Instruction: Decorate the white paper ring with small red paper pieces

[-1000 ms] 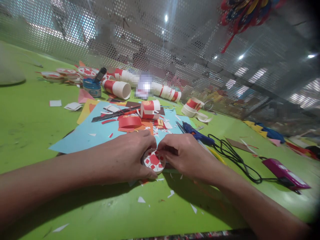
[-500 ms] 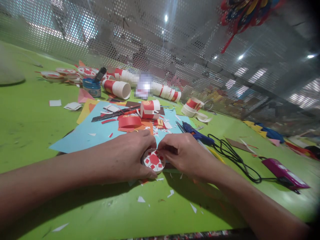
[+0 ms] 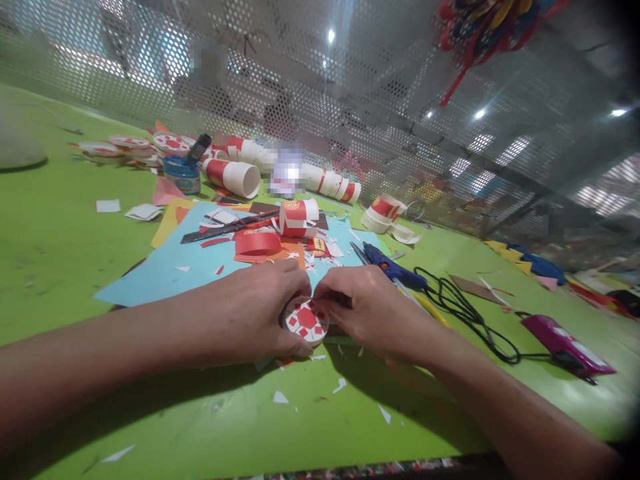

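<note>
My left hand (image 3: 265,307) is wrapped round the side of a small paper cup bottom (image 3: 307,320), a shallow white disc with a rim. Red paper pieces lie on its face, a large one in the middle and several smaller ones around it. At the disc's upper right edge, my right hand (image 3: 353,303) has thumb and fingers pinched together; what they hold, if anything, is hidden. Just beyond both hands lies a light blue paper sheet (image 3: 150,277) carrying a cut red-and-white paper cup (image 3: 299,217), a curved red strip (image 3: 257,243) and small scraps.
Right of my hands lie a blue glue gun (image 3: 393,263), its black cord (image 3: 450,307) and a purple power block (image 3: 567,343). Farther back stand a blue jar (image 3: 181,177) and several paper cups (image 3: 233,177). White scraps (image 3: 281,397) dot the green table (image 3: 200,420).
Both hands keep their hold at the disc, with hardly any visible movement. The whole view has shifted very slightly.
</note>
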`<state>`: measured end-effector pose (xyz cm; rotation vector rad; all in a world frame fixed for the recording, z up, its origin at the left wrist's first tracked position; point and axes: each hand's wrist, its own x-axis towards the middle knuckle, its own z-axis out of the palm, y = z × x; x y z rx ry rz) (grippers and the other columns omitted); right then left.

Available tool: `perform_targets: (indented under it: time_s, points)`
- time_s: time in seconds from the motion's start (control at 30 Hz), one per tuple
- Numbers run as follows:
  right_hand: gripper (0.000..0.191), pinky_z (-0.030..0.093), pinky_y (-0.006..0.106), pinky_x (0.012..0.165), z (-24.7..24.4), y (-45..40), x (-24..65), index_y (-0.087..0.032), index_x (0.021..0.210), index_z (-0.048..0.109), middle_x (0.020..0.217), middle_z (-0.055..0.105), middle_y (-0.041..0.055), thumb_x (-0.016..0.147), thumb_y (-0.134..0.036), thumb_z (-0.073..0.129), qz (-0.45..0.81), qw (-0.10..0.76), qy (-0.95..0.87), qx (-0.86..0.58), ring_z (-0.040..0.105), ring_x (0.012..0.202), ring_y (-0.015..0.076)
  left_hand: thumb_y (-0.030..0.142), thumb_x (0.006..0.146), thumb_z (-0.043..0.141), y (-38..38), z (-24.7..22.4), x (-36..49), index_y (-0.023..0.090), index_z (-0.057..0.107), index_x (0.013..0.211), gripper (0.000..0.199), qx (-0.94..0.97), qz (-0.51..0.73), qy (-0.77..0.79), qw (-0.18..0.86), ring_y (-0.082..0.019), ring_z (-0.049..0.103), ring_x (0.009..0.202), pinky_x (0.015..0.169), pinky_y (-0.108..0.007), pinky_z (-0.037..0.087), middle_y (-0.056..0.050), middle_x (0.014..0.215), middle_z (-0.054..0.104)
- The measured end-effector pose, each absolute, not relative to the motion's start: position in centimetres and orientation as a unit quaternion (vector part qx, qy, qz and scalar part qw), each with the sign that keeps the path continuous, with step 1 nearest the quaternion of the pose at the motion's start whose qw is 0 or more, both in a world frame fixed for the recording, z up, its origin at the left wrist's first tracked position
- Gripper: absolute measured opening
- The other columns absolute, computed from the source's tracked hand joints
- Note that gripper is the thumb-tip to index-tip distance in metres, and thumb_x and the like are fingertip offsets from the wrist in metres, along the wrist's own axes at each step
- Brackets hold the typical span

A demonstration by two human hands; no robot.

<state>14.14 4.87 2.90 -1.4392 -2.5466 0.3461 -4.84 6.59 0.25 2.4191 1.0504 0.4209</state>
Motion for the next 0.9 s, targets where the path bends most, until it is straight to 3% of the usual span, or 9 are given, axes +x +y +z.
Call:
perform_targets:
  time_s: [0.2, 0.47, 0.63, 0.9]
  points:
    - [0.013, 0.034, 0.023, 0.056, 2.8, 4.8, 14.2, -0.012, 0.078, 0.071, 0.069, 0.067, 0.0025, 0.08, -0.005, 0.061, 0.114, 0.108, -0.863, -0.48, 0.051, 0.06, 0.0103, 0.044, 0.066, 0.069, 6.6, 0.1, -4.9, 0.022, 0.062, 0.096, 0.037, 0.881, 0.139, 0.393, 0.225, -0.022, 0.058, 0.078, 0.063, -0.03, 0.04, -0.004, 0.093, 0.063]
    - [0.012, 0.038, 0.021, 0.055, 4.1, 4.8, 15.8, -0.014, 0.075, 0.067, 0.064, 0.064, -0.0016, 0.083, -0.008, 0.06, 0.118, 0.228, -0.838, -0.481, 0.051, 0.056, 0.0086, 0.048, 0.069, 0.069, 6.6, 0.3, -4.9, 0.022, 0.06, 0.094, 0.037, 0.884, 0.115, 0.402, 0.21, -0.022, 0.056, 0.077, 0.061, -0.031, 0.038, -0.004, 0.093, 0.06]
    - [0.013, 0.038, 0.022, 0.052, 4.1, 5.0, 16.8, -0.014, 0.074, 0.063, 0.061, 0.06, -0.002, 0.086, -0.013, 0.058, 0.177, 0.235, -0.798, -0.526, 0.05, 0.053, 0.0091, 0.05, 0.071, 0.069, 6.5, 0.5, -4.9, 0.022, 0.06, 0.095, 0.038, 0.888, 0.11, 0.397, 0.206, -0.023, 0.056, 0.082, 0.066, -0.033, 0.04, -0.004, 0.096, 0.059]
    - [0.012, 0.037, 0.022, 0.056, 4.1, 3.5, 17.0, -0.016, 0.079, 0.062, 0.066, 0.059, -0.0024, 0.089, -0.011, 0.056, 0.177, 0.202, -0.838, -0.475, 0.049, 0.058, 0.0089, 0.048, 0.069, 0.071, 6.9, 0.3, -4.9, 0.021, 0.06, 0.097, 0.041, 0.892, 0.118, 0.389, 0.197, -0.022, 0.056, 0.081, 0.066, -0.032, 0.041, -0.004, 0.094, 0.061]
